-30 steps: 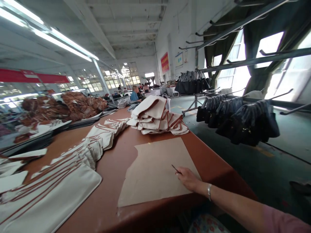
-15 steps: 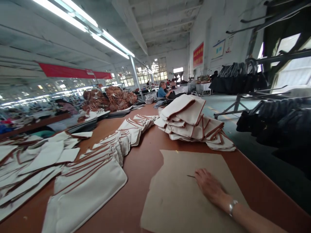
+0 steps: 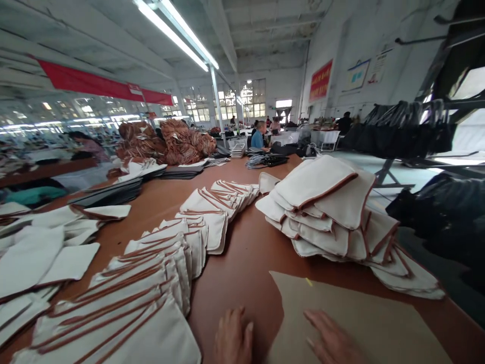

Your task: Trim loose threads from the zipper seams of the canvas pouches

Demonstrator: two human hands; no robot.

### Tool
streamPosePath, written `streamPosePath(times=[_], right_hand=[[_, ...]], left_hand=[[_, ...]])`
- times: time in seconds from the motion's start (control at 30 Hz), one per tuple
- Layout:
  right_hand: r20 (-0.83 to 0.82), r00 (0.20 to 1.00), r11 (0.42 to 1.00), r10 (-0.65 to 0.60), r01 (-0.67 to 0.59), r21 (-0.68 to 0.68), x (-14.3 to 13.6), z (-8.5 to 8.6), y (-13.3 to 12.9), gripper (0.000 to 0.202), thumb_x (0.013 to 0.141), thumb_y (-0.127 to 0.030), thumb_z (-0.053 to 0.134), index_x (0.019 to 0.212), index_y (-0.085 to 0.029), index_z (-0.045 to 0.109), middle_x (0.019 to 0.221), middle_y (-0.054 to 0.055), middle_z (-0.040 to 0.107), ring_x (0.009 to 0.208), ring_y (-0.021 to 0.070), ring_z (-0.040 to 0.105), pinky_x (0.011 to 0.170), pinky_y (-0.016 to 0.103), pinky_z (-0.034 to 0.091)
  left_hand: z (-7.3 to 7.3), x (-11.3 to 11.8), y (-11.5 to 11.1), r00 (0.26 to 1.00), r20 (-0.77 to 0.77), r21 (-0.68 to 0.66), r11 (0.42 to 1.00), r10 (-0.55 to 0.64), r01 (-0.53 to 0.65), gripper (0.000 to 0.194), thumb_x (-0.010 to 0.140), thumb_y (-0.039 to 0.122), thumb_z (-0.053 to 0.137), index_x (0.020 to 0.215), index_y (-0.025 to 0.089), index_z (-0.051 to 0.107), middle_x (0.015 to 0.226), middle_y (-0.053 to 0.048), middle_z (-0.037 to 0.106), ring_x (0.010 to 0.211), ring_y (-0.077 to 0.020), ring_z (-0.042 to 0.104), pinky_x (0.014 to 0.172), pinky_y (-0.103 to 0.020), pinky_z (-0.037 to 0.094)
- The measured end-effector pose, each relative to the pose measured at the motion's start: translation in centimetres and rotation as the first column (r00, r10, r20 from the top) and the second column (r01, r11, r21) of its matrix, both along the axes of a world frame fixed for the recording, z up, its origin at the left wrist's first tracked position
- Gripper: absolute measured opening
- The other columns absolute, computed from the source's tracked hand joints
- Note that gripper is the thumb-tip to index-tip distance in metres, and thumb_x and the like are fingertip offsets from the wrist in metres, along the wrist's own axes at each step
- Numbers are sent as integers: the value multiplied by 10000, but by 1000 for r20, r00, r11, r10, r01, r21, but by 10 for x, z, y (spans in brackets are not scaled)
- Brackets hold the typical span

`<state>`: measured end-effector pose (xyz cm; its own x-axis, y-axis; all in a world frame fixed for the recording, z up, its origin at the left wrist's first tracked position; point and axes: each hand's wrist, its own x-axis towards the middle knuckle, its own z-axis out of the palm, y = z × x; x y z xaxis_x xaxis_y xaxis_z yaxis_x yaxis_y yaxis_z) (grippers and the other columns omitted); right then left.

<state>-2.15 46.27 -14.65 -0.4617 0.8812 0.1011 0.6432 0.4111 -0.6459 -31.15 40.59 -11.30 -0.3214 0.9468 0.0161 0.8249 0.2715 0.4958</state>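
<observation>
My left hand [image 3: 234,336] is at the bottom edge of the view, over the brown tabletop [image 3: 242,273]. Its fingers and thumb are apart with nothing in them. To its left runs a row of overlapping cream fabric pieces [image 3: 178,328] with brown binding. My right hand [image 3: 331,339] is low over a sheet of brown cardboard [image 3: 371,313], fingers stretched out and thumb apart, slightly blurred. No object shows in it. A yellow mark [image 3: 309,282] lies near the sheet's far edge. Beyond the sheet stands a stack of cream bound pieces [image 3: 322,187].
More cream pieces [image 3: 30,253] lie at the left. Dark flat pieces [image 3: 113,194] and brown bundles [image 3: 185,144] sit farther back. A person in blue [image 3: 258,136] is at the far end. Black items hang on a rack [image 3: 401,126] to the right.
My left hand has come into view. My right hand has drawn back toward the bottom edge, and the thin dark tool at its fingers no longer shows. The view has shifted.
</observation>
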Motion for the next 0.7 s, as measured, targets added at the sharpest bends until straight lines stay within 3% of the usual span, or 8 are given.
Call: streamPosePath(times=[0.07, 0.17, 0.23, 0.3, 0.47, 0.7], right_hand=[[-224, 974, 953, -45, -25, -303, -69, 36, 30, 567, 888, -507, 488, 1354, -187, 536, 1332, 157, 580, 1170, 262, 600, 1004, 365, 476], [-443, 846, 757, -296, -75, -649, -163, 81, 91, 804, 772, -652, 585, 1396, -168, 432, 1379, 194, 507, 1234, 302, 539, 909, 391, 514], [-529, 727, 698, -439, -95, -710, -212, 101, 142, 839, 716, -644, 672, 1359, -160, 432, 1394, 199, 473, 1247, 304, 515, 923, 395, 500], [-535, 688, 689, -490, -69, -721, -250, 111, 197, 812, 722, -684, 641, 1302, -143, 464, 1376, 209, 474, 1201, 301, 546, 898, 395, 515], [-506, 606, 699, -613, 118, -705, -316, 103, 330, 819, 733, -680, 626, 1304, -122, 447, 1345, 228, 496, 1251, 306, 495, 909, 445, 501], [-596, 578, 824, -557, 296, -483, -351, 58, 473, 757, 672, -500, 774, 1216, -42, 515, 1212, 223, 615, 1284, 318, 450, 1017, 431, 408]], left_hand=[[2, -12, 42, 997, -65, -66, 997, -34, 30, 406, 895, 247, 453, 1254, 144, 614, 1295, -134, 611, 1210, -277, 538, 1037, -408, 416], [-1, -26, 95, 989, -142, -8, 999, -49, 49, 428, 945, 239, 390, 1313, 117, 569, 1362, -154, 564, 1269, -280, 497, 1056, -418, 398], [-11, -36, 122, 978, -201, 63, 996, -55, 69, 427, 961, 233, 375, 1323, 106, 561, 1390, -165, 542, 1308, -291, 466, 1067, -448, 391], [-25, -48, 143, 966, -246, 122, 986, -78, 111, 417, 952, 230, 407, 1317, 116, 574, 1407, -157, 535, 1343, -299, 436, 1085, -477, 377], [-61, -66, 172, 957, -232, 170, 962, -174, 216, 432, 910, 315, 487, 1307, 198, 612, 1424, -98, 541, 1364, -312, 419, 1128, -530, 314], [-100, -60, 191, 983, -161, 136, 984, -91, 113, 502, 787, 354, 591, 1259, 203, 664, 1357, -145, 590, 1294, -392, 482, 1087, -619, 300]])
